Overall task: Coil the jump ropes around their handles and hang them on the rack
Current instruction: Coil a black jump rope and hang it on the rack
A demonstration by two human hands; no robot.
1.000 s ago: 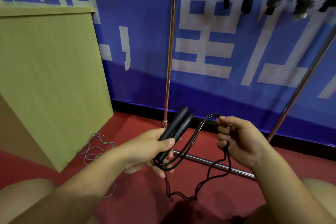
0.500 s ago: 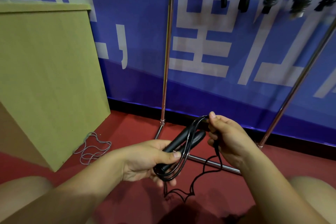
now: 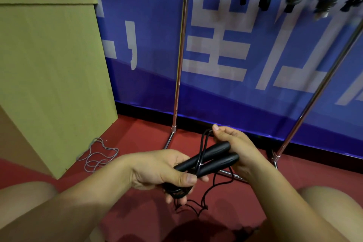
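Comparing with a second ago, the right hand (image 3: 233, 149) is found carried in from well apart to behind the handles (image 3: 208, 160), drawing the rope (image 3: 203, 143) across them: a first turn is judged begun. The handles are gripped at their near ends by the left hand (image 3: 163, 169), thumb curled over. The rope is pinched above them in the right fingers (image 3: 218, 130). Slack trails to the floor (image 3: 137, 141); the rack (image 3: 180, 45) stands beyond.
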